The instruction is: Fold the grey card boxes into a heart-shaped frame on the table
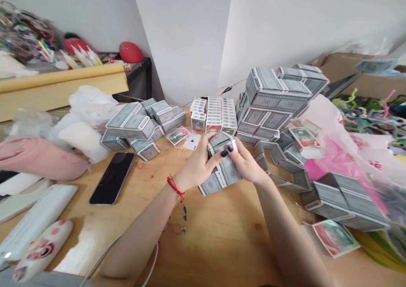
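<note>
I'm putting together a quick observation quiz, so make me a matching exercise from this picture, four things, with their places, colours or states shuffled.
1. Phone
2. Bracelet
3. Card block
4. Cable

A. White
B. Held in the left hand and right hand
C. Dark-screened, lying flat
D. Red, around a wrist

Pairs: 1-C, 2-D, 3-B, 4-A

Phone (112,178) on tbl (218,232), L of held block (222,175)
</note>
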`<state>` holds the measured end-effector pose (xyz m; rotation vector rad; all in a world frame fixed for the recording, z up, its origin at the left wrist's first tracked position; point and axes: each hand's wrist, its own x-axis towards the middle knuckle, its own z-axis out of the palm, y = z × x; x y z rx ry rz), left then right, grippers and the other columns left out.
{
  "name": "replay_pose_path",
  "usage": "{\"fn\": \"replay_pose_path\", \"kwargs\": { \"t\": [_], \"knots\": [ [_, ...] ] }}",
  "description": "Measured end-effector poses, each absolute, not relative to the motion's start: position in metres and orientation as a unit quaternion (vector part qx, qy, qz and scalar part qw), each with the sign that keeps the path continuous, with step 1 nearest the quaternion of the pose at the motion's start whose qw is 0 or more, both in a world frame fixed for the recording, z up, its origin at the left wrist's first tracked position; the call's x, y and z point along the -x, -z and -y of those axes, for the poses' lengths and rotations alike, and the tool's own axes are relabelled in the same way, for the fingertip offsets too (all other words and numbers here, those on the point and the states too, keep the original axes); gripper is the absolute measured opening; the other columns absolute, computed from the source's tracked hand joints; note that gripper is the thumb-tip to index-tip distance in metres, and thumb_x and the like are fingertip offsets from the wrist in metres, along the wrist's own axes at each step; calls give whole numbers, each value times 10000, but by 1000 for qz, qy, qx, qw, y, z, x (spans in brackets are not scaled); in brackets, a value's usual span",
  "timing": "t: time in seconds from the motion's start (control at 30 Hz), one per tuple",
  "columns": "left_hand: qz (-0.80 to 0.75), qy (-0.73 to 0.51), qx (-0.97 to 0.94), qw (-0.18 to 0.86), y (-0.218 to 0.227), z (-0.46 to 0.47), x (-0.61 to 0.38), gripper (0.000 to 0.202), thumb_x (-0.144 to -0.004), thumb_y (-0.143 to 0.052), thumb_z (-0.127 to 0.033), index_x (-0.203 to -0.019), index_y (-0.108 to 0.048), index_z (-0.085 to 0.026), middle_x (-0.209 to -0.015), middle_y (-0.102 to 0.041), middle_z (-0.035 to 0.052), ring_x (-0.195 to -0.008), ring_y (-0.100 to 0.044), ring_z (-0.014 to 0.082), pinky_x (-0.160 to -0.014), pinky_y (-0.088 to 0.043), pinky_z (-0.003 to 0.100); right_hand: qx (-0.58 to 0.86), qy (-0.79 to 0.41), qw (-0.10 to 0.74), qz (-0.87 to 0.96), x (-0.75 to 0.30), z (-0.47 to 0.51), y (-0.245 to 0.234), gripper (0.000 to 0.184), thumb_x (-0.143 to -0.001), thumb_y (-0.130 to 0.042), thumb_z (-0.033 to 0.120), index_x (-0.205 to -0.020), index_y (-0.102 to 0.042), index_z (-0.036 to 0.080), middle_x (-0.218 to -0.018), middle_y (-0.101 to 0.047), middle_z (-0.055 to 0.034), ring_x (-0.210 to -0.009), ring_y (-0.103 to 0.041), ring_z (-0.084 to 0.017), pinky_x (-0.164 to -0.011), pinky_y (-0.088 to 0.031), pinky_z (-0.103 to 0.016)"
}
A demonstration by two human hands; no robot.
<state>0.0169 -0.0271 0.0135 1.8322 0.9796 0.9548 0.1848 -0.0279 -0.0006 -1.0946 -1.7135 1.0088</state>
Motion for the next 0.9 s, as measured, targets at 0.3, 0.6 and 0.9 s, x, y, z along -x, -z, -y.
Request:
{"fn": "replay_pose_path", "kwargs": {
  "t": [0.3, 0.6, 0.9],
  "knots": [
    [-403, -369, -749, 374, -13, 29, -18, 470, -872, -393, -432, -1275, -293, -211, -1325, -405, 113, -1219, -404, 242, -998, -358, 397, 444, -374, 412, 702, -183, 30, 0, 391, -873, -366, 492, -1119, -441, 197, -1102, -533, -87, -1041, -487, -215, -933, -359, -357],
    [-305, -346, -775, 432, -20, 18, -3, 768, -675, -681, -410, -1318, -303, -226, -1401, -324, 114, -1274, -332, 279, -1036, -328, 407, 468, -269, 374, 754, -188, 35, -16, 621, -716, -609, 498, -1237, -408, 227, -1178, -514, -112, -1074, -479, -285, -905, -390, -414],
    [-349, -333, -778, 403, -7, 9, -3, 671, -613, -724, -414, -1181, -431, -210, -1208, -511, 100, -1091, -510, 259, -908, -426, 384, 494, -170, 312, 794, -181, 38, -15, 752, -587, -726, 453, -1235, -408, 241, -1162, -522, -115, -1075, -483, -310, -883, -401, -458]
  ]
}}
